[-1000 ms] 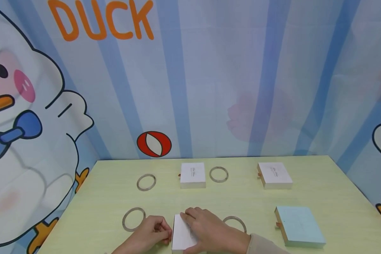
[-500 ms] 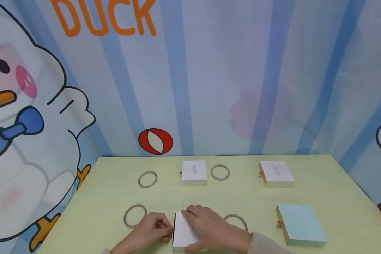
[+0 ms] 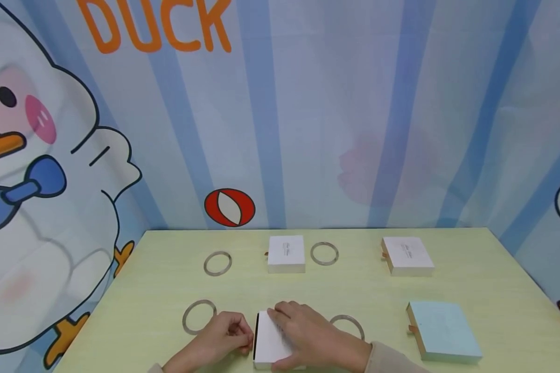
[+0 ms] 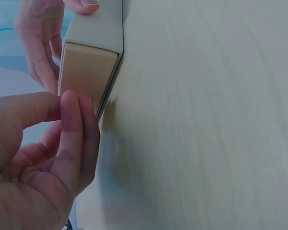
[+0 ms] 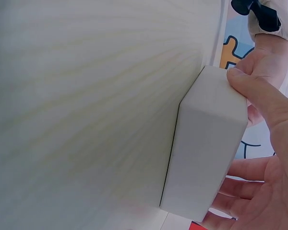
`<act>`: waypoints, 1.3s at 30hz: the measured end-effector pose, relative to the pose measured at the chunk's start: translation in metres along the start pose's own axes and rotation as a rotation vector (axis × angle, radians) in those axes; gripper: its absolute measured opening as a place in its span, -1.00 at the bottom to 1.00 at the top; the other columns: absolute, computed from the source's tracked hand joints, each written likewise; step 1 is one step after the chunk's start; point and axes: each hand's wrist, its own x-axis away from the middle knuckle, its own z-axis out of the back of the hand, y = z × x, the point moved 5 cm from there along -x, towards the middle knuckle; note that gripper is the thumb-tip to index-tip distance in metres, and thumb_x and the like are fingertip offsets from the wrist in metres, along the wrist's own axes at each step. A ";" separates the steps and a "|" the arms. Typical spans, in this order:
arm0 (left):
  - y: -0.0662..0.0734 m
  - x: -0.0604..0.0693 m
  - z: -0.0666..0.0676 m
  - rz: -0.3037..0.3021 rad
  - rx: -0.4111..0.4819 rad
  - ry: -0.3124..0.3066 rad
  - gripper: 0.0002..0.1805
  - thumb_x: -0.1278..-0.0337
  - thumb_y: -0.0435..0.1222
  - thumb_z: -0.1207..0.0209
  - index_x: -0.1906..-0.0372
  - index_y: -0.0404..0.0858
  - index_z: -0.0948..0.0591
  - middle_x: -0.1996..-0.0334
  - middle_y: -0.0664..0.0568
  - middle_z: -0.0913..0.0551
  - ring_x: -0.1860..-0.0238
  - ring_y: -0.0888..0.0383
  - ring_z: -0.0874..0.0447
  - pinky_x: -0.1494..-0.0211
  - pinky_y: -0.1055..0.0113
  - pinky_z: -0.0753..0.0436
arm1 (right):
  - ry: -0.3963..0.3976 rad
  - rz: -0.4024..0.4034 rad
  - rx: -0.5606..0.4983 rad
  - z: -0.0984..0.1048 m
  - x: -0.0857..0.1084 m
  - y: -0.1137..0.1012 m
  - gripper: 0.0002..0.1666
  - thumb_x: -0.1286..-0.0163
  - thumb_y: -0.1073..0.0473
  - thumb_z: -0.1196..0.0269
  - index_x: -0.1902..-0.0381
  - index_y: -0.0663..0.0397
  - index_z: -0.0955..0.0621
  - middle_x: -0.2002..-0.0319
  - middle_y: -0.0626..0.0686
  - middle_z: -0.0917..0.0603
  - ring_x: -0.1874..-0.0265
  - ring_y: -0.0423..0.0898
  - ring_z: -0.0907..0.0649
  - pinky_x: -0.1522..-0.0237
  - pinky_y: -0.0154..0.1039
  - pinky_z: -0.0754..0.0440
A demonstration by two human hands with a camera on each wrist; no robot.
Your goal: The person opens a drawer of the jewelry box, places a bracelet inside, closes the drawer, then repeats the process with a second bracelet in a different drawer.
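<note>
A white drawer-style gift box (image 3: 267, 344) lies near the table's front edge in the head view. My right hand (image 3: 315, 334) holds it from above, the thumb on its near side and the fingers toward the far side; the right wrist view shows the thumb on a box edge. My left hand (image 3: 219, 336) is at the box's left end. In the left wrist view its thumb and fingertips pinch together against the tan drawer front (image 4: 89, 67). Whatever small part they pinch is hidden by the fingers. A dark line shows along the box's left edge.
Clear grey bangles lie behind left (image 3: 218, 263), beside my left hand (image 3: 198, 316), behind centre (image 3: 324, 254) and partly behind my right wrist (image 3: 348, 322). Two more white boxes (image 3: 286, 254) (image 3: 408, 256) and a light blue box (image 3: 445, 330) with brown tabs stand around.
The dark line at the box's left edge looks slightly wider than a second ago. Both hands keep nearly the same places, and the head view has shifted a little.
</note>
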 end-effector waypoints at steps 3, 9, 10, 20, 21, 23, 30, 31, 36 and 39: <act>0.000 0.001 0.000 -0.010 -0.002 -0.003 -0.94 -0.23 -0.49 -0.16 0.32 -0.42 -0.62 0.50 -0.06 -0.68 0.48 0.24 -0.63 0.38 0.49 -0.55 | 0.000 0.001 -0.010 0.000 0.000 0.000 0.15 -0.11 -0.50 -0.33 -0.37 0.24 -0.44 -0.20 0.07 -0.50 -0.13 -0.10 -0.50 -0.13 -0.20 -0.52; -0.001 0.002 0.000 -0.007 0.019 -0.005 -0.93 -0.25 -0.49 -0.15 0.31 -0.43 -0.62 0.48 -0.07 -0.68 0.48 0.23 -0.63 0.39 0.49 -0.55 | 0.004 0.009 -0.014 0.000 0.000 -0.001 0.13 -0.12 -0.50 -0.33 -0.36 0.24 -0.44 -0.19 0.06 -0.50 -0.12 -0.11 -0.50 -0.12 -0.21 -0.52; -0.002 0.002 0.000 -0.005 0.021 -0.004 -0.93 -0.26 -0.49 -0.15 0.31 -0.43 -0.62 0.48 -0.07 -0.68 0.48 0.23 -0.63 0.39 0.49 -0.55 | 0.006 0.011 -0.013 0.000 0.000 -0.001 0.13 -0.12 -0.50 -0.33 -0.36 0.24 -0.45 -0.19 0.06 -0.50 -0.12 -0.11 -0.50 -0.12 -0.21 -0.52; 0.000 0.002 0.002 -0.012 -0.001 0.001 -0.92 -0.27 -0.48 -0.15 0.31 -0.42 -0.63 0.47 -0.06 -0.68 0.48 0.24 -0.64 0.38 0.48 -0.57 | 0.009 0.001 -0.014 0.001 0.000 -0.001 0.14 -0.11 -0.49 -0.34 -0.37 0.24 -0.44 -0.20 0.07 -0.50 -0.13 -0.12 -0.50 -0.13 -0.20 -0.51; 0.000 0.002 0.002 -0.010 0.000 0.001 -0.92 -0.28 -0.48 -0.15 0.31 -0.42 -0.63 0.48 -0.06 -0.68 0.48 0.24 -0.64 0.38 0.48 -0.57 | 0.008 0.000 -0.014 0.001 0.000 -0.001 0.14 -0.11 -0.49 -0.34 -0.37 0.24 -0.44 -0.20 0.07 -0.50 -0.13 -0.12 -0.50 -0.13 -0.20 -0.51; 0.001 0.003 0.002 -0.007 0.003 0.001 -0.92 -0.28 -0.48 -0.15 0.31 -0.42 -0.63 0.47 -0.07 -0.68 0.47 0.23 -0.64 0.38 0.48 -0.58 | 0.006 0.000 -0.015 0.001 0.000 -0.001 0.14 -0.11 -0.49 -0.34 -0.37 0.23 -0.44 -0.20 0.06 -0.50 -0.13 -0.12 -0.50 -0.13 -0.20 -0.51; 0.001 0.003 0.003 0.002 0.013 0.003 -0.92 -0.29 -0.47 -0.15 0.31 -0.42 -0.62 0.48 -0.07 -0.67 0.48 0.23 -0.63 0.38 0.48 -0.57 | 0.008 0.005 -0.012 0.002 0.000 0.000 0.14 -0.12 -0.50 -0.32 -0.37 0.24 -0.44 -0.20 0.07 -0.50 -0.13 -0.11 -0.50 -0.13 -0.21 -0.51; 0.001 0.002 0.003 0.002 0.013 0.002 -0.92 -0.28 -0.48 -0.15 0.31 -0.42 -0.62 0.48 -0.06 -0.67 0.48 0.23 -0.63 0.38 0.48 -0.57 | 0.010 0.006 -0.011 0.002 0.000 0.000 0.13 -0.12 -0.50 -0.32 -0.37 0.24 -0.44 -0.20 0.07 -0.50 -0.13 -0.11 -0.50 -0.13 -0.21 -0.51; -0.001 0.002 0.003 0.000 0.005 0.004 -0.93 -0.27 -0.48 -0.16 0.32 -0.42 -0.62 0.49 -0.05 -0.67 0.48 0.24 -0.63 0.39 0.48 -0.57 | 0.015 0.008 -0.019 0.002 0.001 0.000 0.12 -0.13 -0.48 -0.33 -0.36 0.25 -0.44 -0.19 0.07 -0.50 -0.13 -0.11 -0.50 -0.12 -0.21 -0.52; -0.003 0.002 0.003 0.006 0.003 0.007 -0.93 -0.27 -0.47 -0.17 0.32 -0.41 -0.62 0.49 -0.06 -0.67 0.49 0.23 -0.63 0.39 0.47 -0.57 | 0.013 0.004 -0.023 0.002 0.001 0.000 0.12 -0.13 -0.48 -0.33 -0.36 0.25 -0.44 -0.20 0.07 -0.50 -0.13 -0.11 -0.50 -0.12 -0.21 -0.51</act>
